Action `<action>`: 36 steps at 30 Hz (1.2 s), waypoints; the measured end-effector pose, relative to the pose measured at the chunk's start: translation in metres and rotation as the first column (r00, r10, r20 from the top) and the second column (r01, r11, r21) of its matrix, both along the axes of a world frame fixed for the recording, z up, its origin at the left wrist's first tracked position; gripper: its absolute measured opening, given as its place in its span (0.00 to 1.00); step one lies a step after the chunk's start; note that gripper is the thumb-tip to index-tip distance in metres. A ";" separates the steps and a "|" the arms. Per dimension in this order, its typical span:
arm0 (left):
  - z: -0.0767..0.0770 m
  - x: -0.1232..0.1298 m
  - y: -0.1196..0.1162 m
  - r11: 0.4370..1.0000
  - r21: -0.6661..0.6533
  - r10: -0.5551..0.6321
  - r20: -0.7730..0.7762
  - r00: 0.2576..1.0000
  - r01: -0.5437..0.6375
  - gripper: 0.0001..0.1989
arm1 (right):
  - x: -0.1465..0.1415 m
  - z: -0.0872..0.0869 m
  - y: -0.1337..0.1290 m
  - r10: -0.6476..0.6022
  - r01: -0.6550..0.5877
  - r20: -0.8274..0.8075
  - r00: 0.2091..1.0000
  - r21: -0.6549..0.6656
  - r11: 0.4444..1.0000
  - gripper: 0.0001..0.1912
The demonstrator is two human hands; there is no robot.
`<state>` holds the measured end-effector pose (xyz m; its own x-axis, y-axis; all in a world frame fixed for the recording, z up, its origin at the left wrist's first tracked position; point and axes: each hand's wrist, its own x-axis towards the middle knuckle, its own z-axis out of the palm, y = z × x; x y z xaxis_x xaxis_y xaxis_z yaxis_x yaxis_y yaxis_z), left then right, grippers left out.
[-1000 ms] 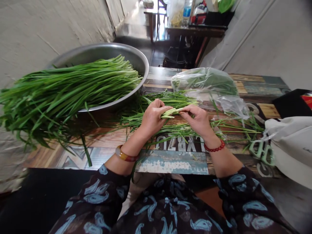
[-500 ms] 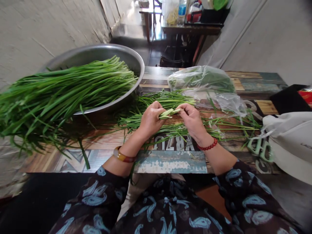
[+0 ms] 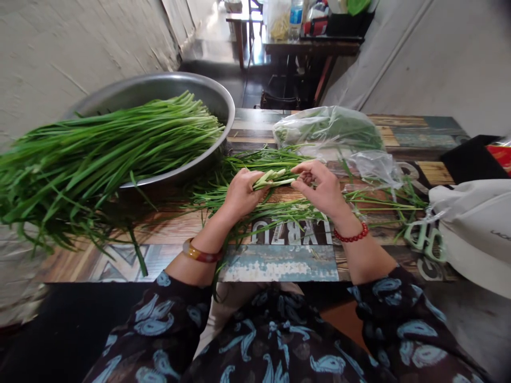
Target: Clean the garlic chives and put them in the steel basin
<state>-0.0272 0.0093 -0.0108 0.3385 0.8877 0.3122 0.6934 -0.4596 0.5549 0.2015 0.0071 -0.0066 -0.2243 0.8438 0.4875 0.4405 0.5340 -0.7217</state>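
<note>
My left hand [image 3: 244,194] is closed round a small bunch of green stalks [image 3: 273,178], pale ends pointing right. At the right end of that bunch, my right hand [image 3: 319,186] has its thumb and fingers curled at one longer pale stalk; what lies between the fingertips is too small to make out. Loose green stalks [image 3: 267,158] lie on the table behind and under my hands. A large heap of long green leaves [image 3: 131,138] rests in a metal basin [image 3: 229,109] at the left and hangs over its rim.
Behind my hands lies a clear plastic bag [image 3: 331,127] of greens. Pale green scissor handles [image 3: 426,240] and a white bag [image 3: 475,229] are on the right of the patterned table [image 3: 279,266]. A farther table [image 3: 311,48] holds a bottle [image 3: 295,20].
My right hand has shifted right and its fingers have loosened somewhat. My left hand has moved slightly left and down with the bunch.
</note>
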 end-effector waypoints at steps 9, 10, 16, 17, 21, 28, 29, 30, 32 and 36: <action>0.004 0.000 -0.002 0.997 -0.036 -0.061 0.032 0.998 0.062 0.17 | -0.013 -0.013 -0.002 0.033 -0.040 0.101 0.994 0.066 0.997 0.08; 0.005 0.001 -0.002 0.996 -0.039 -0.079 0.027 0.996 0.080 0.17 | -0.014 -0.014 -0.002 0.016 -0.018 0.067 0.998 0.037 0.999 0.09; 0.007 0.005 -0.003 0.989 -0.096 -0.117 -0.007 0.993 0.116 0.17 | -0.022 -0.020 -0.001 -0.085 0.016 -0.259 0.962 -0.259 0.966 0.12; 0.007 0.005 -0.003 0.988 -0.104 -0.117 -0.007 0.993 0.116 0.17 | -0.022 -0.022 0.000 -0.119 0.019 -0.321 0.940 -0.300 0.954 0.14; 0.006 0.004 -0.004 0.988 -0.126 -0.083 0.030 0.996 0.086 0.18 | -0.010 -0.024 0.010 -0.237 0.060 -0.466 0.853 -0.363 0.930 0.21; 0.008 0.002 -0.006 0.989 -0.127 -0.068 0.078 0.995 0.077 0.19 | -0.004 -0.016 0.005 -0.100 0.042 -0.246 0.964 -0.230 0.972 0.18; 0.008 0.002 -0.006 0.990 -0.122 -0.066 0.082 0.994 0.076 0.19 | -0.005 -0.016 0.003 -0.091 0.042 -0.217 0.972 -0.220 0.975 0.15; 0.007 0.001 -0.006 0.990 -0.116 -0.069 0.085 0.994 0.078 0.18 | -0.007 -0.016 0.002 -0.089 0.045 -0.204 0.975 -0.212 0.976 0.12; 0.006 0.000 -0.004 0.991 -0.100 -0.083 0.081 0.993 0.091 0.17 | -0.010 -0.016 0.000 -0.099 0.060 -0.203 0.974 -0.194 0.979 0.09; 0.003 0.000 -0.001 0.986 -0.057 -0.153 0.036 0.988 0.155 0.13 | -0.015 -0.013 -0.003 -0.091 0.078 -0.144 0.985 -0.093 0.993 0.05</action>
<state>-0.0268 0.0078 -0.0082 0.4633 0.8430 0.2734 0.5987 -0.5252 0.6048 0.1862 0.0043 -0.0198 -0.0810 0.8973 0.4340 0.3665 0.4317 -0.8242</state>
